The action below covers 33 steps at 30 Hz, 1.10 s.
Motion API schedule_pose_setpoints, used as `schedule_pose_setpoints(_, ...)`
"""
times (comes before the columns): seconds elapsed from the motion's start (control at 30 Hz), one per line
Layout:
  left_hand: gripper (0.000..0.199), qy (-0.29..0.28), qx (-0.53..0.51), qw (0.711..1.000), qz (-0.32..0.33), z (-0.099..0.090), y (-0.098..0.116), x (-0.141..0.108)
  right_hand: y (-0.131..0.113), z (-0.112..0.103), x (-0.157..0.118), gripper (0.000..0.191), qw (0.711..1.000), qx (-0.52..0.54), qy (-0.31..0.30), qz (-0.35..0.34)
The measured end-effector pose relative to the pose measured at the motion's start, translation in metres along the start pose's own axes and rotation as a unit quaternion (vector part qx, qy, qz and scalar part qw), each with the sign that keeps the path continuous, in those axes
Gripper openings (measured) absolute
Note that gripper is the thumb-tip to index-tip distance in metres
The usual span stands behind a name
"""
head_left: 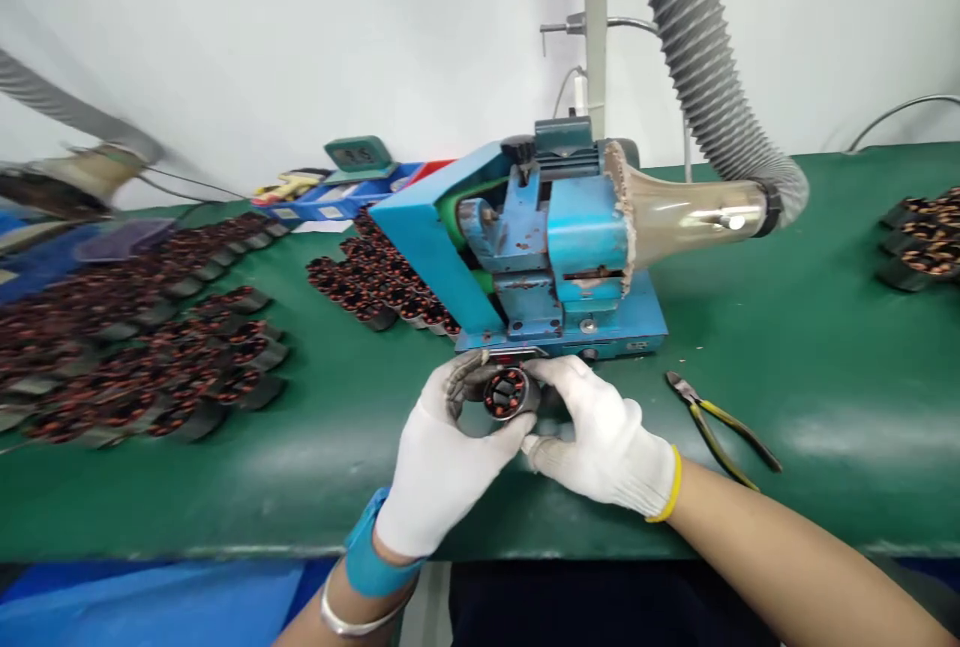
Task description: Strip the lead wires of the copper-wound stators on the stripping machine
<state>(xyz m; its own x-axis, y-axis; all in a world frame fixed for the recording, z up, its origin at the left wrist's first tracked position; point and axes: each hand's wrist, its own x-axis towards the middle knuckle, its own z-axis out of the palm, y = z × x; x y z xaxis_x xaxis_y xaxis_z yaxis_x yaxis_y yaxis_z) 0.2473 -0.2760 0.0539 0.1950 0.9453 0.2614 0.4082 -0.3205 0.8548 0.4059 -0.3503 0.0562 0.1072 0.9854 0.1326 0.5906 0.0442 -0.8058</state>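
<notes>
Between my two gloved hands is a motor stator [511, 394], a dark metal ring with copper windings whose open end faces up toward me. My left hand [454, 457], in a white glove with a greyed fingertip area, curls round its left side, thumb along the lower edge. From the right, my right hand [600, 427] closes on it, with the index finger at its upper right rim and the thumb near its lower right. Just beyond the hands stands a blue bench machine [555, 247] with a green belt and a clear nozzle. Some fingertips are hidden behind the stator.
Diagonal cutters [724, 427] with yellow-edged handles lie right of my right hand. Many stators [180, 357] stand in rows at left, more behind the machine, and another group [926, 237] at far right. A grey hose [697, 57] joins the nozzle. Green matting [825, 367] covers the table.
</notes>
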Motion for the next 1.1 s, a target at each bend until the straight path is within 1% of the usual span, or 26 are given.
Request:
schedule_pose_setpoints(0.07, 0.073, -0.017, -0.008, 0.999, 0.029, 0.019, 0.018, 0.003, 0.005, -0.002, 0.004, 0.062, 0.998, 0.027, 0.054, -0.022)
schedule_pose_setpoints(0.13, 0.076, -0.03, -0.05, 0.998, 0.038, 0.036, 0.03, 0.01, 0.009, -0.004, 0.009, 0.057, 0.989, 0.062, 0.128, -0.043)
schedule_pose_setpoints(0.2, 0.068, -0.06, -0.088, 0.994, 0.031, 0.049, 0.037, 0.015, 0.013, -0.008, 0.015, 0.049, 0.976, 0.087, 0.192, -0.05)
schedule_pose_setpoints(0.23, 0.061, -0.077, -0.097, 0.992, 0.026, 0.053, 0.041, 0.017, 0.014, -0.01, 0.017, 0.047, 0.972, 0.092, 0.21, -0.047)
schedule_pose_setpoints(0.3, 0.051, -0.103, -0.103, 0.989, 0.022, 0.058, 0.047, 0.021, 0.016, -0.015, 0.022, 0.047, 0.97, 0.096, 0.219, -0.043)
schedule_pose_setpoints(0.33, 0.049, -0.106, -0.104, 0.989, 0.021, 0.059, 0.05, 0.022, 0.017, -0.017, 0.023, 0.049, 0.97, 0.101, 0.216, -0.043)
schedule_pose_setpoints(0.4, 0.046, -0.096, -0.095, 0.991, 0.022, 0.059, 0.057, 0.027, 0.019, -0.021, 0.026, 0.055, 0.968, 0.131, 0.209, -0.047)
schedule_pose_setpoints(0.47, 0.043, -0.08, -0.071, 0.994, 0.025, 0.057, 0.065, 0.033, 0.02, -0.024, 0.03, 0.058, 0.961, 0.18, 0.205, -0.042)
schedule_pose_setpoints(0.53, 0.039, -0.074, -0.039, 0.996, 0.032, 0.057, 0.074, 0.041, 0.02, -0.026, 0.034, 0.056, 0.955, 0.209, 0.208, -0.034)
schedule_pose_setpoints(0.67, 0.032, -0.084, 0.003, 0.996, 0.04, 0.059, 0.086, 0.051, 0.02, -0.028, 0.042, 0.051, 0.948, 0.212, 0.235, -0.033)
schedule_pose_setpoints(0.77, 0.032, -0.079, 0.016, 0.996, 0.048, 0.061, 0.088, 0.05, 0.026, -0.027, 0.043, 0.05, 0.949, 0.196, 0.241, -0.049)
schedule_pose_setpoints(0.9, 0.033, -0.062, 0.045, 0.995, 0.067, 0.062, 0.085, 0.047, 0.033, -0.023, 0.042, 0.051, 0.955, 0.155, 0.243, -0.068)
schedule_pose_setpoints(1.0, 0.03, -0.068, 0.017, 0.995, 0.069, 0.063, 0.085, 0.05, 0.031, -0.02, 0.043, 0.05, 0.945, 0.187, 0.264, -0.056)
schedule_pose_setpoints(1.1, 0.028, -0.065, 0.002, 0.995, 0.075, 0.064, 0.086, 0.052, 0.028, -0.019, 0.045, 0.049, 0.934, 0.228, 0.267, -0.059)
